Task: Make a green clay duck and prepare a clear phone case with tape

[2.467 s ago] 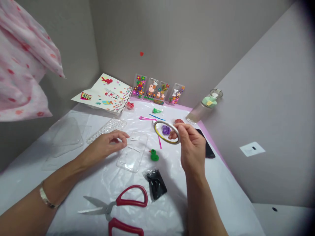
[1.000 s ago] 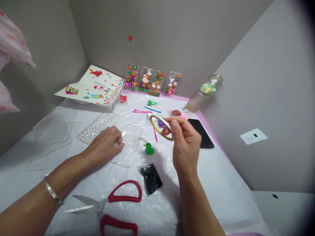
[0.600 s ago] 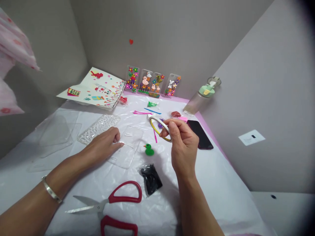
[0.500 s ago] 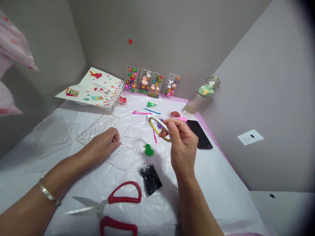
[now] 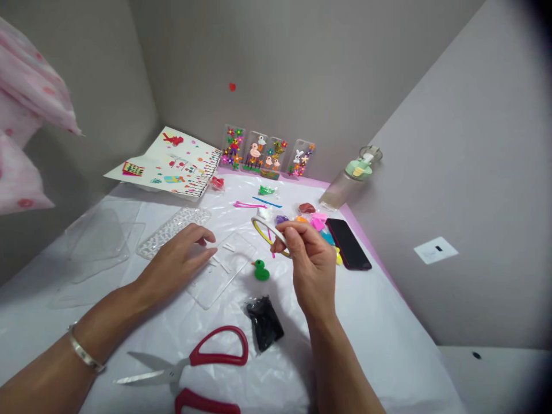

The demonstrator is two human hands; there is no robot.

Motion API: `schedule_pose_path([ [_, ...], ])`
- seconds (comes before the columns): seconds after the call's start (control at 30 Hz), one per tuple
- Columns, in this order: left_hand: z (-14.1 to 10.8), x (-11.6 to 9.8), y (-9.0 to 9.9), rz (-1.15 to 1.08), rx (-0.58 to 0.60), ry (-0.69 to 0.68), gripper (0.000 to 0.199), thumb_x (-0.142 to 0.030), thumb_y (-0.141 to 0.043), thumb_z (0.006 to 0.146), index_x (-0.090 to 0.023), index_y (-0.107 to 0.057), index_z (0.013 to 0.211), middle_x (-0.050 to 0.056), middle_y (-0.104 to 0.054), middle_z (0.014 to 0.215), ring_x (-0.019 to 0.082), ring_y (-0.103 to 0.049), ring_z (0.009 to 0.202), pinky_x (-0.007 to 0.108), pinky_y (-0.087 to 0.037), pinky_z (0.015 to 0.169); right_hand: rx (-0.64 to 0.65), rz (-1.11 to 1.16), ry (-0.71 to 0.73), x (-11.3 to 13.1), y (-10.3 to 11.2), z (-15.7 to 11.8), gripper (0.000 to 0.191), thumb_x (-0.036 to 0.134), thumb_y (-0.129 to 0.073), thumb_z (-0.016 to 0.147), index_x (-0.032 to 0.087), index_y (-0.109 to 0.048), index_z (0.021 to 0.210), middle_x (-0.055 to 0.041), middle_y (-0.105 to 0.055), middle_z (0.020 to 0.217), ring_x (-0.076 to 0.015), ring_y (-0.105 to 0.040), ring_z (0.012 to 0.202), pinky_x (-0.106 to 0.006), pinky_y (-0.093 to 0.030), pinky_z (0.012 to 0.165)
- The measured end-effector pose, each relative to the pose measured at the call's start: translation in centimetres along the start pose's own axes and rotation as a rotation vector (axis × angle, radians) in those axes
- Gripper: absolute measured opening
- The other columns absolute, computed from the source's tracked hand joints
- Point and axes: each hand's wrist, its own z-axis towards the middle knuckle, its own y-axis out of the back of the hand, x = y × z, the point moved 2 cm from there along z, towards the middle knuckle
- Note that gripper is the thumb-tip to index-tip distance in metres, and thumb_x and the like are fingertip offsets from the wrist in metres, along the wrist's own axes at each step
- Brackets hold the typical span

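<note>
Right hand (image 5: 308, 265) raised just above the table, thumb and fingers pinched on a thin roll of tape (image 5: 268, 233); ring tilted, white outside, yellow inner edge. The roll juts from the fingertips toward 10 o'clock.

Left hand (image 5: 179, 260) lies flat and loosely spread, fingertips pressing the near-left edge of a clear phone case (image 5: 219, 269). Short white strips sit on the case by the fingertips. A metal bangle (image 5: 84, 351) circles the left wrist.

Green duck figure (image 5: 260, 269) stands just beside the case at its 3 o'clock, between the two hands. Black pouch (image 5: 264, 323) lies at 6 o'clock from the duck. Red-handled scissors (image 5: 194, 362) rest at 7 o'clock from the pouch, blades pointing to 9 o'clock.

A textured clear case (image 5: 175, 230) lies at 11 o'clock from the left hand. Dark phone (image 5: 347, 250) lies flat at 2 o'clock from the right hand, small bright clay lumps (image 5: 317, 221) near its far end. Four decorated cases (image 5: 267, 157) lean on the back wall at 12 o'clock; an open picture booklet (image 5: 168, 164) sits left of them; a bottle with a green lid (image 5: 349, 183) leans against the right wall.
</note>
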Motion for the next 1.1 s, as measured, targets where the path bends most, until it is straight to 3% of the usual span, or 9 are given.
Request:
schedule_pose_path([
  [0.1,-0.6,-3.0,0.9,-0.231,-0.138,0.021,0.025,-0.046,-0.055,0.095,-0.025,-0.064,0.106,0.003,-0.064,0.11,0.025,-0.06,0.103,0.036,-0.045,0.095,0.071,0.024,-0.007,0.0,-0.4,-0.4,0.016,0.031,-0.058,0.1,0.023,-0.071,0.094,0.003,-0.065,0.071,-0.0129,-0.064,0.069,-0.027,-0.05,0.068],
  [0.3,-0.7,-7.4,1.6,-0.299,-0.105,0.0,0.04,-0.051,-0.053,0.091,-0.026,-0.062,0.122,0.004,-0.065,0.121,0.023,-0.061,0.091,0.037,-0.049,0.087,0.218,0.014,0.013,0.3,-1.4,-1.1,0.016,0.03,-0.058,0.101,0.024,-0.071,0.096,0.0033,-0.067,0.077,-0.0113,-0.065,0.069,-0.026,-0.05,0.07],
  [0.47,-0.2,-7.9,1.4,-0.368,0.105,-0.068,0.032,-0.048,-0.048,0.098,-0.023,-0.065,0.085,-0.001,-0.062,0.081,0.019,-0.057,0.075,0.031,-0.046,0.071,0.317,0.052,0.012,0.5,-2.1,-1.8,0.016,0.032,-0.058,0.101,0.025,-0.072,0.097,0.0013,-0.07,0.089,-0.0117,-0.066,0.072,-0.025,-0.051,0.067],
  [0.6,-0.4,-6.1,3.2,-0.379,0.077,-0.052,0.032,-0.046,-0.051,0.097,-0.024,-0.066,0.081,-0.001,-0.061,0.075,0.019,-0.058,0.071,0.031,-0.048,0.072,0.253,-0.024,0.019,0.4,-2.0,-1.5,0.019,0.034,-0.057,0.1,0.024,-0.072,0.095,-0.0009,-0.072,0.091,-0.0158,-0.066,0.086,-0.028,-0.051,0.078],
  [0.7,-1.2,-2.7,6.3,-0.271,-0.163,0.007,0.03,-0.048,-0.058,0.092,-0.025,-0.07,0.077,0.001,-0.07,0.09,0.023,-0.064,0.087,0.033,-0.049,0.079,0.167,-0.103,0.043,0.3,-1.7,-1.0,0.02,0.033,-0.056,0.101,0.023,-0.072,0.098,-0.0035,-0.073,0.1,-0.0189,-0.066,0.098,-0.032,-0.049,0.088],
  [0.8,-2.2,1.7,9.7,-0.099,-0.356,0.101,0.028,-0.053,-0.061,0.088,-0.028,-0.073,0.092,0.002,-0.072,0.108,0.027,-0.063,0.098,0.036,-0.05,0.083,0.142,-0.135,0.05,0.2,-1.6,-0.9,0.019,0.033,-0.056,0.1,0.023,-0.071,0.096,-0.0039,-0.073,0.097,-0.0196,-0.066,0.096,-0.032,-0.049,0.087],
  [0.9,-2.8,4.7,11.2,0.232,-0.287,0.142,0.032,-0.05,-0.056,0.088,-0.027,-0.07,0.104,0.002,-0.065,0.127,0.028,-0.062,0.103,0.037,-0.047,0.087,0.175,-0.179,0.071,-0.1,-2.0,-1.0,0.019,0.031,-0.056,0.1,0.022,-0.07,0.091,-0.0034,-0.071,0.091,-0.0189,-0.065,0.09,-0.032,-0.05,0.084],
  [0.97,-2.9,5.3,10.7,0.318,-0.268,0.16,0.034,-0.047,-0.057,0.089,-0.025,-0.066,0.113,0.002,-0.059,0.131,0.025,-0.06,0.094,0.036,-0.044,0.086,0.215,-0.217,0.065,-0.3,-2.5,-1.0,0.018,0.029,-0.055,0.099,0.022,-0.069,0.091,-0.0035,-0.071,0.09,-0.0187,-0.065,0.088,-0.032,-0.05,0.083],
  [1.1,-1.9,4.1,6.2,0.288,-0.045,0.116,0.03,-0.053,-0.061,0.087,-0.028,-0.066,0.103,-0.003,-0.067,0.098,0.021,-0.058,0.073,0.031,-0.042,0.07,0.302,-0.283,0.021,-0.9,-3.6,-0.6,0.015,0.025,-0.055,0.098,0.022,-0.069,0.095,-0.0038,-0.071,0.094,-0.0186,-0.067,0.086,-0.032,-0.051,0.08],
])
